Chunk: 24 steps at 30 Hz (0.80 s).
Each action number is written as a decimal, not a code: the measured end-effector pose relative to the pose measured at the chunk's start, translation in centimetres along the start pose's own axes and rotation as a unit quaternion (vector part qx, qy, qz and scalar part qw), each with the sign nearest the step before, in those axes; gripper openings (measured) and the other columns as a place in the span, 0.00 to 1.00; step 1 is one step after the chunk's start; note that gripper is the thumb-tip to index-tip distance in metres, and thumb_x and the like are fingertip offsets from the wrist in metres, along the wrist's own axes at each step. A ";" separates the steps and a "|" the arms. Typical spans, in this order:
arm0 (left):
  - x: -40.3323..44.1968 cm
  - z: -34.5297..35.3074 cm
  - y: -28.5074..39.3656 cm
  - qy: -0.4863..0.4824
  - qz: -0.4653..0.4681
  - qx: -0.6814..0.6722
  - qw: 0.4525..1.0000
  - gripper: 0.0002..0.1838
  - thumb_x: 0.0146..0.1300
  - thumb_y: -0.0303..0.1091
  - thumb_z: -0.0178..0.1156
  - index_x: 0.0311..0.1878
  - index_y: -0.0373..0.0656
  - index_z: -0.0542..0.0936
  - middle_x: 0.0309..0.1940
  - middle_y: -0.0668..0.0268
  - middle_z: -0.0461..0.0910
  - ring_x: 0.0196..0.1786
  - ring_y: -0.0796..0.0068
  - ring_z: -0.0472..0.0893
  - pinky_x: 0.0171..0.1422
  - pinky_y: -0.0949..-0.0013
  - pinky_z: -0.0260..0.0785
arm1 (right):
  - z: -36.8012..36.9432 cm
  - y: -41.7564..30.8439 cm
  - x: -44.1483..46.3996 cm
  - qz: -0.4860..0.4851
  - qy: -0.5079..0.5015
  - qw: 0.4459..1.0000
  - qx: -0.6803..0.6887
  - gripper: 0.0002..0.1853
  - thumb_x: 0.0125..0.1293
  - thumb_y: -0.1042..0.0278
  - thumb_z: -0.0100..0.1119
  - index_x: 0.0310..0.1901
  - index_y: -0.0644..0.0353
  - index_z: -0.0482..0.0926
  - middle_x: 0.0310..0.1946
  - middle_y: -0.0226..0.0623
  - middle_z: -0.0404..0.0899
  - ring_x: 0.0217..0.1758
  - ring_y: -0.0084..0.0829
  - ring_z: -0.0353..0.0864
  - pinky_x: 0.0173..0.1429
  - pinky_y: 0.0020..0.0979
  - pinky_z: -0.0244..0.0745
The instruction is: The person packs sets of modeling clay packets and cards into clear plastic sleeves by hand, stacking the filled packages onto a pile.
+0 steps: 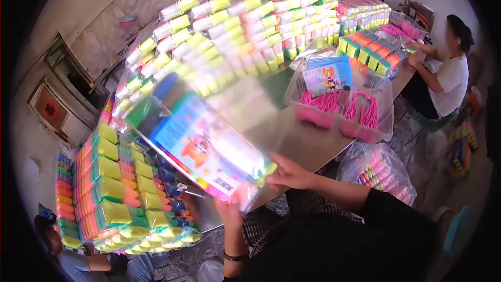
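Note:
A clear plastic package [209, 149] with a printed cartoon card and coloured contents is held tilted above the table, slightly blurred. My left hand [229, 211] grips its lower edge. At its right end, my right hand [289, 173] has its fingers closed on the package near a yellow-green part. Just right of the package stands a clear bin [386, 125] holding pink strings [360, 107] and a stack of blue cartoon cards [329, 77].
Large piles of wrapped packs [235, 26] cover the back of the table [308, 141], with another stack [112, 177] at the left. A bag of packs [378, 172] sits below the table's right edge. Other people are at the right, lower left and far side.

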<state>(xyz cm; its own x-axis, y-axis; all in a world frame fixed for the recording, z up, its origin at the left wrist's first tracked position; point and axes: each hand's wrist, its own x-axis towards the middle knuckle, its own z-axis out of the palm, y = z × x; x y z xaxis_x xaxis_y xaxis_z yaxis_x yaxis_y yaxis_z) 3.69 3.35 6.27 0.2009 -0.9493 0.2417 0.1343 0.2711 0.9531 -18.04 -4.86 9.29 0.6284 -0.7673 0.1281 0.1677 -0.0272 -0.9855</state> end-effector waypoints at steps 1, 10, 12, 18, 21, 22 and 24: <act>0.7 -0.9 0.3 -0.044 -0.054 -0.079 0.994 0.35 0.65 0.45 0.52 0.68 0.31 0.57 0.60 0.52 0.69 0.62 0.60 0.72 0.65 0.60 0.63 | 0.5 -0.7 0.5 0.005 0.022 0.998 0.055 0.34 0.68 0.69 0.54 0.71 0.59 0.49 0.59 0.41 0.70 0.51 0.26 0.78 0.49 0.28 0.77; 5.8 2.7 5.0 0.010 0.019 -0.477 0.879 0.45 0.63 0.66 0.45 0.72 0.42 0.51 0.72 0.55 0.53 0.71 0.50 0.58 0.69 0.35 0.54 | -0.5 -4.8 9.0 -0.032 0.076 0.994 0.067 0.19 0.72 0.60 0.49 0.57 0.64 0.69 0.40 0.35 0.80 0.42 0.30 0.82 0.50 0.34 0.79; 6.2 0.7 1.2 0.083 -0.075 -0.421 0.900 0.40 0.66 0.61 0.46 0.69 0.38 0.57 0.66 0.56 0.64 0.66 0.51 0.66 0.66 0.40 0.62 | -2.2 -2.0 8.5 -0.024 0.098 0.988 -0.120 0.22 0.71 0.54 0.50 0.56 0.65 0.70 0.40 0.34 0.78 0.41 0.29 0.81 0.48 0.33 0.80; 4.3 1.8 -1.6 0.143 -0.102 -0.176 0.969 0.32 0.61 0.24 0.56 0.68 0.40 0.59 0.57 0.62 0.70 0.54 0.72 0.75 0.43 0.76 0.73 | -4.0 4.0 5.1 0.234 0.082 0.959 0.139 0.23 0.73 0.54 0.43 0.63 0.58 0.60 0.39 0.42 0.79 0.31 0.36 0.83 0.33 0.36 0.83; 5.3 0.9 0.8 0.020 0.047 -0.159 0.986 0.39 0.62 0.38 0.59 0.71 0.39 0.52 0.65 0.59 0.64 0.65 0.66 0.66 0.63 0.61 0.62 | -3.4 1.2 5.9 0.150 -0.010 0.958 0.243 0.24 0.68 0.59 0.50 0.62 0.60 0.63 0.39 0.42 0.79 0.29 0.33 0.83 0.27 0.31 0.81; 5.4 0.8 2.6 -0.015 0.062 -0.245 0.967 0.41 0.62 0.45 0.60 0.71 0.39 0.53 0.65 0.60 0.64 0.68 0.63 0.64 0.71 0.57 0.56 | -3.0 0.0 6.8 0.118 -0.017 0.961 0.250 0.24 0.69 0.60 0.51 0.62 0.62 0.65 0.40 0.40 0.80 0.31 0.30 0.82 0.28 0.29 0.80; 4.9 -0.4 2.3 -0.009 0.039 -0.244 0.969 0.39 0.66 0.50 0.54 0.72 0.40 0.51 0.68 0.56 0.62 0.70 0.61 0.62 0.71 0.57 0.55 | -1.5 -4.8 10.0 0.051 -0.016 0.974 0.221 0.23 0.68 0.60 0.52 0.60 0.64 0.69 0.41 0.38 0.80 0.34 0.26 0.82 0.28 0.26 0.78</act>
<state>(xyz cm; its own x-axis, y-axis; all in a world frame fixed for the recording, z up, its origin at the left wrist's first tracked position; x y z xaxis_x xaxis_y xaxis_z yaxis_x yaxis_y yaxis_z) 5.41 -0.62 9.55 0.2132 -0.9243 0.3166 0.5637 0.3810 0.7328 -13.74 -13.39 15.15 0.6812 -0.7308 0.0427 0.4098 0.3324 -0.8495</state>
